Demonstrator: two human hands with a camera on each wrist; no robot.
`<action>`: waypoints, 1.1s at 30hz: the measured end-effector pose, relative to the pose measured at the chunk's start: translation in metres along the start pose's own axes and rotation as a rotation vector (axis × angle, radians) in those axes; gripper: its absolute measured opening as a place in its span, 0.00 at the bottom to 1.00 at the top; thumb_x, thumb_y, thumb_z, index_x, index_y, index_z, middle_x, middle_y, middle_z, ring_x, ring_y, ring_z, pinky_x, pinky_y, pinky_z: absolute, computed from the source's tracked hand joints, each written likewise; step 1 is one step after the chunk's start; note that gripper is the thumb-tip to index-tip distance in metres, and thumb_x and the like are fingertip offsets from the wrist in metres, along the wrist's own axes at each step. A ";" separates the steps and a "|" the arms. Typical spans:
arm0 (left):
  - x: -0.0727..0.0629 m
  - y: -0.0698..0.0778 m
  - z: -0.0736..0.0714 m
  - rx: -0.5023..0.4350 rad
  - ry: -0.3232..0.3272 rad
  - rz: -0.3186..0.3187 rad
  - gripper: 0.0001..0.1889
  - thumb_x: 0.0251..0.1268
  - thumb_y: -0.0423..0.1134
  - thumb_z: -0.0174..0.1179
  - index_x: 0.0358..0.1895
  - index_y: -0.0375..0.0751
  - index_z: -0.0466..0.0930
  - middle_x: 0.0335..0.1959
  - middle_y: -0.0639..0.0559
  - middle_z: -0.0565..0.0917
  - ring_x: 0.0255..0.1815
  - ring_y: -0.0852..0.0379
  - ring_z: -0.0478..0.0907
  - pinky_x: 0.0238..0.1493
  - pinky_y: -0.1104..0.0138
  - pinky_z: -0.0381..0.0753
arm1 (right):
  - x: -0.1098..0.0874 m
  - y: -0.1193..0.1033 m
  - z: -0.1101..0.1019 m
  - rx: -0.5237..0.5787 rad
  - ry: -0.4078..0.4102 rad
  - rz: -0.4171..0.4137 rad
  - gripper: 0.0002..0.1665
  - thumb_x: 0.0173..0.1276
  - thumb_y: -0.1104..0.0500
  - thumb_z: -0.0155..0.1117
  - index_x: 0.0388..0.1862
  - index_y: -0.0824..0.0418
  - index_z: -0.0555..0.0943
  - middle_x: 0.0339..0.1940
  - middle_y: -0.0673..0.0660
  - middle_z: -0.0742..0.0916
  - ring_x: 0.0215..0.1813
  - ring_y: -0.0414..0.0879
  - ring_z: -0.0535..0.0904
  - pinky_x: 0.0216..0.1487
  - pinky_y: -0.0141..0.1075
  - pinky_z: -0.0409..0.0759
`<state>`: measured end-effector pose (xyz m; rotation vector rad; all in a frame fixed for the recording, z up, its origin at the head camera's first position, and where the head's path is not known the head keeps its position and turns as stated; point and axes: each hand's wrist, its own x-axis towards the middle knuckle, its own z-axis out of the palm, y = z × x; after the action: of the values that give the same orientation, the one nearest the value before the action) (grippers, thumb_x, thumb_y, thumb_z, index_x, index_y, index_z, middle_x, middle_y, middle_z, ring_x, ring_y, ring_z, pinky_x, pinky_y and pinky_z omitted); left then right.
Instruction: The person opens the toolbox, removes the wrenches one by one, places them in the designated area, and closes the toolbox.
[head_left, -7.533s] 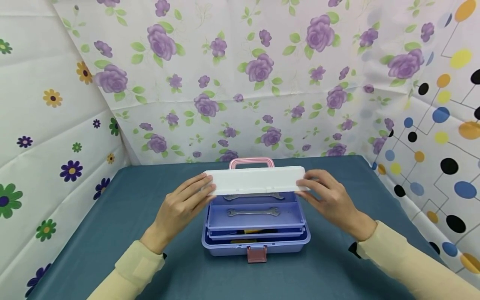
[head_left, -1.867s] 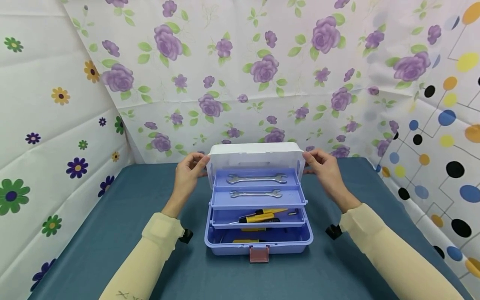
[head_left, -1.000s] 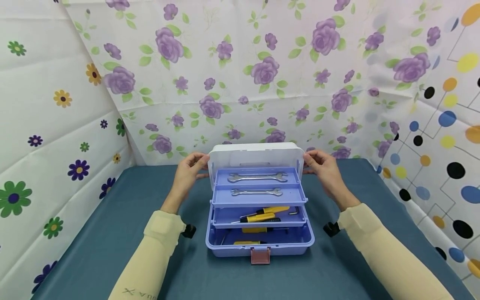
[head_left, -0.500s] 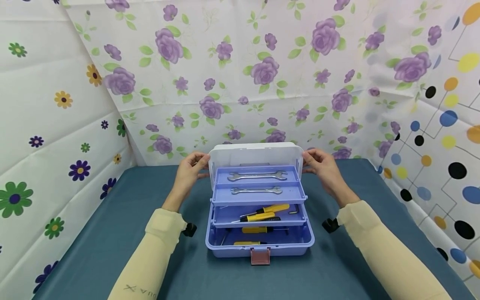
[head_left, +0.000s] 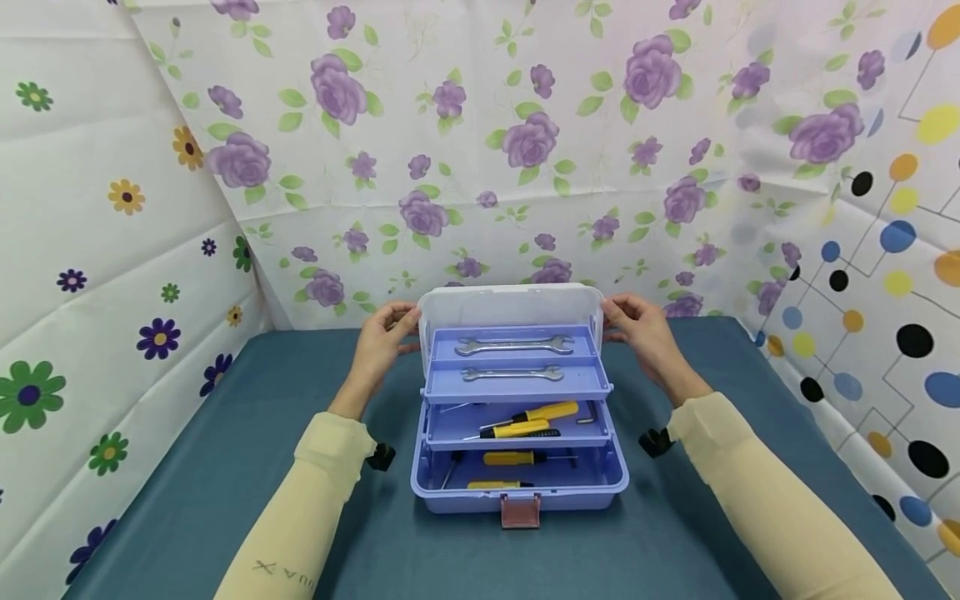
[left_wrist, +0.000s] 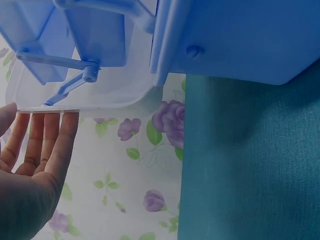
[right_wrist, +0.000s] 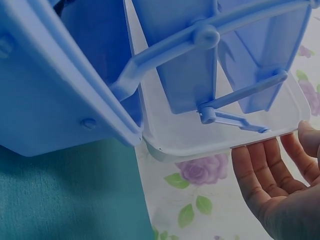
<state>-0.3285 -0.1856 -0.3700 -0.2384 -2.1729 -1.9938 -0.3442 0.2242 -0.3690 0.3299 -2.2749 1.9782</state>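
Observation:
A blue-purple toolbox (head_left: 442, 502) stands with its whitish lid (head_left: 517, 307) tilted up and back. My left hand (head_left: 377, 346) pinches the lid's left edge, thumb in front and fingers against the outside. On the opposite edge, my right hand (head_left: 647, 335) holds it likewise. Both wrist views show fingertips along the lid's rim, beside blue hinge arms (right_wrist: 245, 91) linking lid and trays. In the raised upper tray (head_left: 438, 386) lie two open-end wrenches, one long (head_left: 513, 345) and one shorter (head_left: 512, 374). Yellow-handled screwdrivers (head_left: 517, 429) and a hex key (head_left: 588, 412) lie in the tray below.
More yellow-handled screwdrivers (head_left: 510, 458) lie in the bottom compartment. A reddish latch (head_left: 521, 512) hangs at the toolbox front. The box rests on a dark teal cloth (head_left: 225, 467), with flower-printed sheeting (head_left: 480, 125) behind and patterned sheets at both sides.
The lid has swung farther up and back in both hands. The trays have risen and spread apart, showing more of the screwdrivers below. Earlier, the lid was lower, with my hands on its front corners.

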 end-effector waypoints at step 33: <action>0.011 -0.006 -0.002 0.028 -0.083 -0.076 0.19 0.84 0.35 0.52 0.71 0.34 0.73 0.53 0.41 0.77 0.51 0.52 0.81 0.56 0.51 0.86 | 0.017 0.008 -0.005 -0.064 -0.089 0.042 0.24 0.82 0.58 0.59 0.67 0.74 0.74 0.47 0.56 0.85 0.43 0.41 0.85 0.49 0.43 0.89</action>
<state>-0.3402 -0.1886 -0.3733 -0.2421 -2.2919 -2.0255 -0.3632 0.2286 -0.3718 0.3744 -2.4118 1.9427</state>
